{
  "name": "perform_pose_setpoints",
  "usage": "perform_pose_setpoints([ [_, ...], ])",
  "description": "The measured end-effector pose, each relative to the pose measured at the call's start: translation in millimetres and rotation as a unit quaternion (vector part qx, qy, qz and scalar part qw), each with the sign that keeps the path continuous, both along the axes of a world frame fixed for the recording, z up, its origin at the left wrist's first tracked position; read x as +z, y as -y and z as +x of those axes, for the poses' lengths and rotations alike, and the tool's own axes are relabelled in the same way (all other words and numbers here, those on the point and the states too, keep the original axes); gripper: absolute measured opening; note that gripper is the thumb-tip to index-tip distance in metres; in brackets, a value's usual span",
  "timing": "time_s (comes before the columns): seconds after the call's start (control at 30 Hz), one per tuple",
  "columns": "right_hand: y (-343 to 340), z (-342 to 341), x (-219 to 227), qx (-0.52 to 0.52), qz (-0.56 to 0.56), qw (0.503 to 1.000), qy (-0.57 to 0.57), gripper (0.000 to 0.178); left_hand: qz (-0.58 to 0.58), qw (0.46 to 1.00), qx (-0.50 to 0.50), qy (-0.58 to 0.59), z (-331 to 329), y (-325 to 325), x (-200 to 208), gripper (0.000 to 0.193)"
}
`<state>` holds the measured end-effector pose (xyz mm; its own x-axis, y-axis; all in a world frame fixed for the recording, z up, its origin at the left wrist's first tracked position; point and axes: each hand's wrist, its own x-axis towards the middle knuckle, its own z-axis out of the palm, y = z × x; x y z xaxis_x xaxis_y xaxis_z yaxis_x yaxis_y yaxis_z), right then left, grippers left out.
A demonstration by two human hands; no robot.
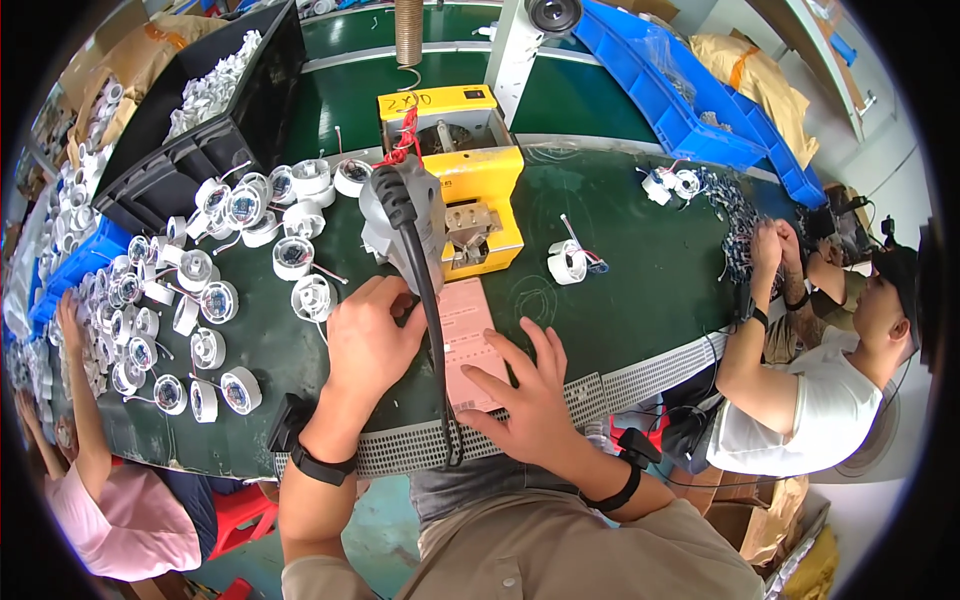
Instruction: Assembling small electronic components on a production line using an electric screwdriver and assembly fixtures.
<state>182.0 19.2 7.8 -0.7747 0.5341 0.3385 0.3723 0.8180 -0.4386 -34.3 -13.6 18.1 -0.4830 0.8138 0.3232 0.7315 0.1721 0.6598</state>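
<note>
A pink printed sheet (pixel 478 315) lies on the green bench in front of me. My right hand (pixel 530 395) rests over its right edge, fingers spread. My left hand (pixel 375 335) is curled beside the sheet, just under a grey hanging tool (pixel 425 205) with a thick black cable. Its fingertips are partly hidden, so what they hold cannot be made out. Behind the tool stands a yellow machine (pixel 490 195) with a metal fixture at its front. One white round part with wires (pixel 567 262) sits right of the machine. Nearest my left hand is another white round part (pixel 314 298).
Many white round parts (pixel 208 348) cover the left bench. A black bin (pixel 215 125) stands behind them; blue trays (pixel 680 100) are at the back right. A spring (pixel 408 30) hangs above. Co-workers' hands (pixel 775 245) handle dark pieces at right; another person's hand (pixel 70 320) reaches in at left.
</note>
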Motion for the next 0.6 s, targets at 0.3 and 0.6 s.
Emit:
perform_pose_setpoints([
  [0.3,-5.9,11.3,0.2,-0.039,0.016,0.999,-0.011,0.044,-0.002,1.000,-0.001,-0.005,0.2,0.6,0.4,0.021],
  [0.6,-7.6,11.2,-0.8,-0.057,0.028,0.998,-0.007,0.045,0.000,1.000,-0.006,-0.005,0.4,0.9,2.4,0.021],
])
